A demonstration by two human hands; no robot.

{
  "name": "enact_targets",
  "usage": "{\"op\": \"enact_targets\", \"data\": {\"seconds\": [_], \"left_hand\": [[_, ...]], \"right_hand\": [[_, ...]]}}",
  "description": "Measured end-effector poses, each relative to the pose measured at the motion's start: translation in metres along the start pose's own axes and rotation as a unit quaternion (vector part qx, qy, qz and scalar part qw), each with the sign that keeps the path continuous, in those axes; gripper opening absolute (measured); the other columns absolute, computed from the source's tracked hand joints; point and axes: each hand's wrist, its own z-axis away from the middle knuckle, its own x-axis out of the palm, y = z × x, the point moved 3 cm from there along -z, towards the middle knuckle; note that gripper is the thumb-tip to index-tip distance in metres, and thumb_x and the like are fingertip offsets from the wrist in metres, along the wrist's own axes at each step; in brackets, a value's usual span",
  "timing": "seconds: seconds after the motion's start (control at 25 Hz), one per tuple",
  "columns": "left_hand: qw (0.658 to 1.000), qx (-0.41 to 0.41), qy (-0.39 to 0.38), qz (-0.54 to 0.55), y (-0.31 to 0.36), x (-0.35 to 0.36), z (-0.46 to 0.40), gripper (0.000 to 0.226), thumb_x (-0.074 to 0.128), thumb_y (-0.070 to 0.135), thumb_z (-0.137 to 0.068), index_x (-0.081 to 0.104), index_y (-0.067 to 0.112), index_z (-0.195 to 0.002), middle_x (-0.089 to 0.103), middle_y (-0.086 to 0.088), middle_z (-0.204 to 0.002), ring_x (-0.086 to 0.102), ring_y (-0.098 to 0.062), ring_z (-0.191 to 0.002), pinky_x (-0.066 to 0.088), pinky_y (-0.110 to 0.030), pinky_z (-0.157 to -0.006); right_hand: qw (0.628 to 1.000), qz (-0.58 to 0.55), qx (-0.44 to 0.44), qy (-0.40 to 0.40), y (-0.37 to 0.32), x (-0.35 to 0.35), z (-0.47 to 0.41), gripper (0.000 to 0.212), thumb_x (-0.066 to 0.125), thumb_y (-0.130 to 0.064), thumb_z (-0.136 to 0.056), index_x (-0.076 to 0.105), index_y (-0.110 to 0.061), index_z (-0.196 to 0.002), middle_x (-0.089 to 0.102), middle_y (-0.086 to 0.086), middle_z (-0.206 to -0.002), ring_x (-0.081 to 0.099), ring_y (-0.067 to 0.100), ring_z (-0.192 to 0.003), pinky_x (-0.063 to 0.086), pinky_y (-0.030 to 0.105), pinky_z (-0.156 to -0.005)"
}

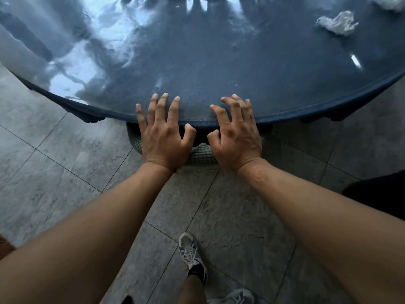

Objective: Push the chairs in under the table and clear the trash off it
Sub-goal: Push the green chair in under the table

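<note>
Left hand (163,137) splayed flat, palm on woven green-grey chair back (201,155), gripping nothing. Chair tucked beneath dark round glass surface (219,69). Right hand (236,139) likewise spread, fingers over surface rim. Crumpled white tissue trash (337,23) far right, another (390,2) at corner.

Grey stone floor tiles (65,172) spreading out below, crossed by thin grout lines. White laced sneaker (191,253) with a dark sock standing on them, a second sneaker (236,297) showing partly at the bottom edge.
</note>
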Motion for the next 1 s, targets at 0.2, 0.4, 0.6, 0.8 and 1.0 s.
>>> {"op": "enact_targets", "data": {"seconds": [0.2, 0.4, 0.6, 0.8, 1.0], "left_hand": [[1.000, 0.002, 0.000, 0.002, 0.000, 0.004, -0.016, 0.068, 0.038, 0.045, -0.090, 0.049, 0.011, -0.147, 0.042, -0.017, -0.156, 0.027, -0.035, -0.152, 0.005, -0.062, -0.123], [1.000, -0.004, -0.004, 0.003, -0.001, 0.007, -0.027, 0.070, 0.036, 0.047, -0.089, 0.049, 0.012, -0.148, 0.042, -0.016, -0.156, 0.027, -0.036, -0.151, 0.004, -0.064, -0.122], [1.000, -0.008, -0.016, 0.016, -0.003, 0.007, -0.028, 0.072, 0.033, 0.049, -0.089, 0.049, 0.012, -0.148, 0.043, -0.016, -0.156, 0.028, -0.035, -0.151, 0.005, -0.063, -0.123], [0.999, -0.017, -0.050, 0.013, -0.005, 0.008, -0.030, 0.076, 0.028, 0.054, -0.089, 0.042, 0.016, -0.153, 0.036, -0.014, -0.160, 0.021, -0.032, -0.154, 0.001, -0.063, -0.123], [0.994, -0.018, -0.105, -0.002, -0.002, 0.005, -0.033, 0.078, 0.023, 0.061, -0.090, 0.030, 0.025, -0.159, 0.023, -0.012, -0.166, 0.011, -0.031, -0.156, -0.002, -0.065, -0.121]], "right_hand": [[1.000, 0.009, 0.000, 0.000, 0.005, 0.005, -0.015, 0.057, 0.044, -0.032, -0.085, 0.060, -0.008, -0.134, 0.052, 0.021, -0.139, 0.039, 0.041, -0.141, 0.019, 0.059, -0.122], [1.000, 0.017, 0.003, -0.006, 0.008, 0.008, -0.024, 0.057, 0.043, -0.033, -0.085, 0.059, -0.008, -0.134, 0.052, 0.021, -0.139, 0.040, 0.040, -0.140, 0.018, 0.058, -0.123], [1.000, 0.006, 0.018, -0.016, 0.008, 0.007, -0.026, 0.058, 0.042, -0.034, -0.085, 0.059, -0.009, -0.135, 0.052, 0.018, -0.139, 0.041, 0.038, -0.139, 0.017, 0.057, -0.124], [0.999, -0.001, 0.032, -0.031, 0.006, 0.008, -0.025, 0.062, 0.042, -0.036, -0.087, 0.050, -0.013, -0.144, 0.043, 0.017, -0.148, 0.034, 0.036, -0.144, 0.013, 0.057, -0.125], [0.993, 0.040, 0.066, -0.089, 0.006, 0.006, -0.029, 0.067, 0.036, -0.048, -0.092, 0.040, -0.020, -0.152, 0.032, 0.016, -0.156, 0.022, 0.036, -0.151, 0.005, 0.061, -0.124]]}}
